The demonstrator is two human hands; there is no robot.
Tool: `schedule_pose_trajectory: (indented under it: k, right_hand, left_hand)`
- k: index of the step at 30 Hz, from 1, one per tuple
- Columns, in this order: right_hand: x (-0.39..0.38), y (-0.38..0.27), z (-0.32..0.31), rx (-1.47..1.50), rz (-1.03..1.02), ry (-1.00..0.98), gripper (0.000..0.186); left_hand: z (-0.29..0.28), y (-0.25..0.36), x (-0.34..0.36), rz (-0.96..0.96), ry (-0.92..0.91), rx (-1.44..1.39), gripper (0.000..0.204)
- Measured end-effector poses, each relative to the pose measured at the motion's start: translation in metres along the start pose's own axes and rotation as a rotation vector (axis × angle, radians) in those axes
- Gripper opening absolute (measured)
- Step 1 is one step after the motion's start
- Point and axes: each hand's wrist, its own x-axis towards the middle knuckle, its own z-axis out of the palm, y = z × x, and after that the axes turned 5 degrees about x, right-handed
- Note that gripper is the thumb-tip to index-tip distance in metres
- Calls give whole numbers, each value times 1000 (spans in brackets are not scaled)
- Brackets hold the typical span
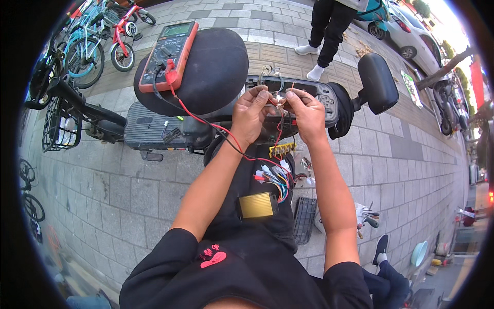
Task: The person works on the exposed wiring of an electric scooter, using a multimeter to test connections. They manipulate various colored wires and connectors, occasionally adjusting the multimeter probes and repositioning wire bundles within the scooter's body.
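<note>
My left hand (249, 116) and my right hand (309, 114) meet above the opened body of an electric scooter (329, 100). Thumb and fingers of each pinch thin wires at a small white connector (279, 100); which wire each hand holds is hard to make out. Bare wire loops (271, 74) rise just beyond the fingertips. A red-and-grey multimeter (171, 54) rests on the black seat (221, 67), its red and black leads running down past my left wrist. A gold controller box (257, 205) lies on my lap with a bundle of coloured wires (278, 180).
A yellow terminal strip (282, 150) hangs below my hands. On the paving at right are a black plastic panel (305, 220) and several tools (368, 216). A person in dark trousers (329, 28) stands beyond the scooter. Bicycles (85, 56) stand far left; a mirror (377, 83) juts out right.
</note>
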Motion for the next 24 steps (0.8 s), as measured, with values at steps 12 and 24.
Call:
schedule_pose_trajectory:
  k: [12,24]
  right_hand:
    - [-63,14,13,-229,-96,227,30]
    - [-71,23,13,-140,16,307,26]
  left_hand:
    - [-9,-4,-34,-42,-15,-91,6]
    - [-10,-17,-27,-36,-71,-148,6]
